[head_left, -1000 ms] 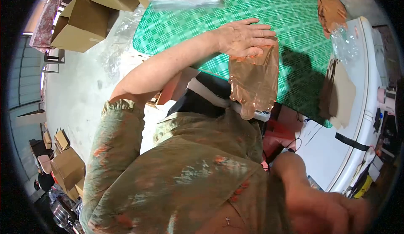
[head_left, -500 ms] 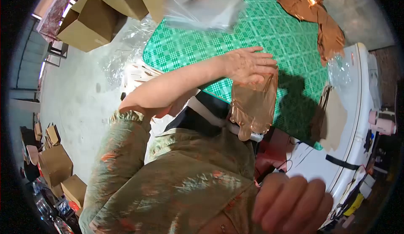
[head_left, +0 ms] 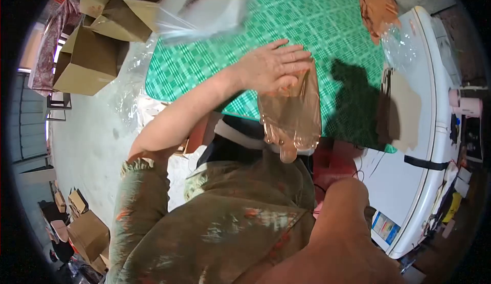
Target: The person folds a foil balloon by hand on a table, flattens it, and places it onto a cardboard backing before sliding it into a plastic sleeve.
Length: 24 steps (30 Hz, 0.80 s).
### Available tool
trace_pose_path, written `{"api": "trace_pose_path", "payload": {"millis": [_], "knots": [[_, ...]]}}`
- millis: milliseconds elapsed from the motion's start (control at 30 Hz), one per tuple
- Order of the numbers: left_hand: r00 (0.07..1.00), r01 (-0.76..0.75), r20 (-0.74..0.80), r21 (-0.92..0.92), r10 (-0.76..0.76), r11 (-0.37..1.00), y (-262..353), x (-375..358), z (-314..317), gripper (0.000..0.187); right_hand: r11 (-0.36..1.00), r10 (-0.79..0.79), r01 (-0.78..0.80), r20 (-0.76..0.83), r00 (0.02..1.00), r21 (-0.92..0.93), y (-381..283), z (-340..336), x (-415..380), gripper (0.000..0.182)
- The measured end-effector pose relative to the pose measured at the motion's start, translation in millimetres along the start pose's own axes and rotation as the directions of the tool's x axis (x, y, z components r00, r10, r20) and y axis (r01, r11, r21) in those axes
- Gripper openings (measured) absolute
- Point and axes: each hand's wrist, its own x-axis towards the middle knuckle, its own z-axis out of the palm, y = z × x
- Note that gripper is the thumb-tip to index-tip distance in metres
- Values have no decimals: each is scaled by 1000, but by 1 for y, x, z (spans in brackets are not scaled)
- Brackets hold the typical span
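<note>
My left hand [head_left: 279, 66] lies flat with fingers outstretched, palm down on the cuff end of a brownish, see-through plastic glove [head_left: 294, 112]. The glove, perhaps several layered together, lies at the near edge of the table with its finger ends hanging over. Low on the right, close to the camera, is my right hand [head_left: 345, 199]. It is bent downward, and its fingers are hidden, so whether it holds anything does not show. A stack of clear plastic bags [head_left: 202, 10] rests beyond my left hand.
A green checked cloth [head_left: 204, 59] covers the table. Cardboard boxes [head_left: 89, 66] stand open at the left. Copper-coloured crumpled sheet [head_left: 376, 8] lies at the far right. Beside the table is a white appliance-like surface [head_left: 427, 89] with a pink object [head_left: 465, 104] past it.
My right hand, a blurred fist before, has turned so its fingers are hidden. My left hand stays flat on the glove. The whole view has shifted.
</note>
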Motion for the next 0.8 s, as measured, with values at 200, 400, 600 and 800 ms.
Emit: {"api": "trace_pose_path", "payload": {"millis": [200,400,600,800], "knots": [[1000,7,24,21,-7,1000,-5,-2,-1,61,956,292,-287,81,953,-66,-4,-22,-20,46],[999,-28,-21,82,30,996,-3,0,10,61,-189,577,-72,-170,799,-979,-40,-87,-76,53],[999,-34,-23,80,36,996,-3,1,7,61,-530,566,-76,-419,709,-844,-53,-110,-134,56],[1000,-1,8,92,0,996,0,1,4,59,-535,501,-42,-357,789,-844,-54,-136,-149,49]]}}
